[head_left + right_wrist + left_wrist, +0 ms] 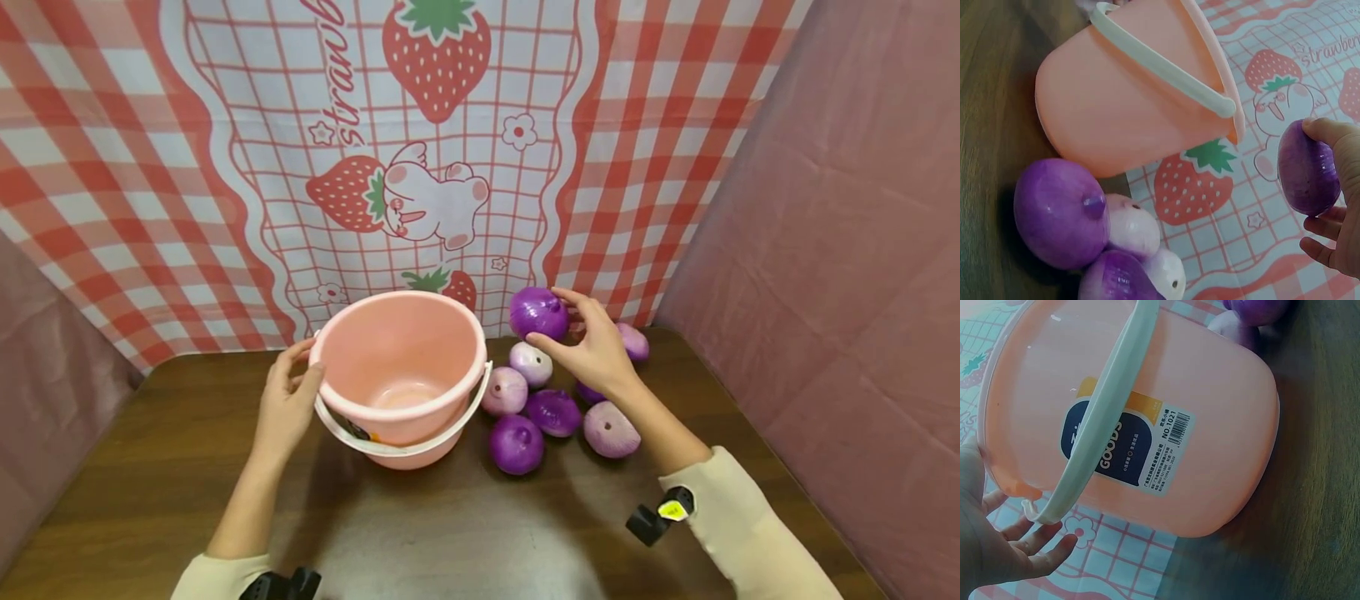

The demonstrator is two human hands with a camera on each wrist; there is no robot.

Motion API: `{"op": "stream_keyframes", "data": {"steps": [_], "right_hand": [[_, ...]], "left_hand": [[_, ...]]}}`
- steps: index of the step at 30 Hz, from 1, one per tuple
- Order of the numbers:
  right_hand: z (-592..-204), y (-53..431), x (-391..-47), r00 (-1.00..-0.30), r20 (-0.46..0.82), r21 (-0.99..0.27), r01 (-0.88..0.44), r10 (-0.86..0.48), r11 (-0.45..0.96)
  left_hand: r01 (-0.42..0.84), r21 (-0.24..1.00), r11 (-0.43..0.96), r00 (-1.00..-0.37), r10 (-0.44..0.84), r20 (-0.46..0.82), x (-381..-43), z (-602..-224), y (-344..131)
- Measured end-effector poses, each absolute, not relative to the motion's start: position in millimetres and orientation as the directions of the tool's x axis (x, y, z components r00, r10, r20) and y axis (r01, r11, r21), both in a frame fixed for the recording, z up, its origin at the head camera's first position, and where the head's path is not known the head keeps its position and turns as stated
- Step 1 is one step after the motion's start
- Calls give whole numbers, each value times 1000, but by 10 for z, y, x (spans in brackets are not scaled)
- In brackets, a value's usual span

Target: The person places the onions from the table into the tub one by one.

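Observation:
My left hand (288, 392) grips the rim of a pink bucket (420, 429) at its left side, by the handle's hinge. The bucket stands upright, its white handle (1107, 409) hanging down across the front and a label (1129, 440) on its wall. Only bare pink bottom shows inside. To the right of the rim, my right hand (596, 346) holds a glossy purple onion (538, 314) between thumb and fingers, raised above the others. Below it lie several onions: whole purple ones (517, 445) and pale, cut-looking ones (611, 430). My right hand and forearm partly hide some of them.
Everything stands on a dark brown wooden table (465, 533). A red-and-white strawberry cloth (442, 200) hangs behind its far edge. Plain pink curtains (817, 250) close in both sides.

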State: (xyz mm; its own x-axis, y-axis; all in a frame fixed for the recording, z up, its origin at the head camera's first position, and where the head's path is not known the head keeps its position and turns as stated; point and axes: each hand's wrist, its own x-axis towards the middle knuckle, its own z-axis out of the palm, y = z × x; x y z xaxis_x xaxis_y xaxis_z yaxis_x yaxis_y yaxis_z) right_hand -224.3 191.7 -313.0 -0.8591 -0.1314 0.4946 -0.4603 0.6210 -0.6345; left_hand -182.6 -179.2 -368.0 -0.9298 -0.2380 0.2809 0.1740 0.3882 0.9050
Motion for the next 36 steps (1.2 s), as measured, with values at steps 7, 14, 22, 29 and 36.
{"op": "stream_keyframes", "data": {"steps": [7,14,22,29,36], "right_hand": [[-3117,1800,-2238,-867,476,-636,-456,-148,623],[-3123,1700,-2250,-864,472,-632,-471,-176,615],[-3117,1582,-2276,-865,459,-644,-480,-201,596],[-3087,1468,-2270,-865,448,-649,-487,-225,584],[-3069,1336,-2278,-845,468,-650,-527,-259,548]], "left_hand": [[187,908,375,-926,-241,290,-1831,-3694,-1797],[185,909,374,-924,-248,290,-1827,-3696,-1791],[183,908,378,-924,-249,290,-1831,-3695,-1788],[184,909,374,-922,-254,291,-1833,-3687,-1784],[177,911,373,-925,-252,283,-1832,-3685,-1783]]}}
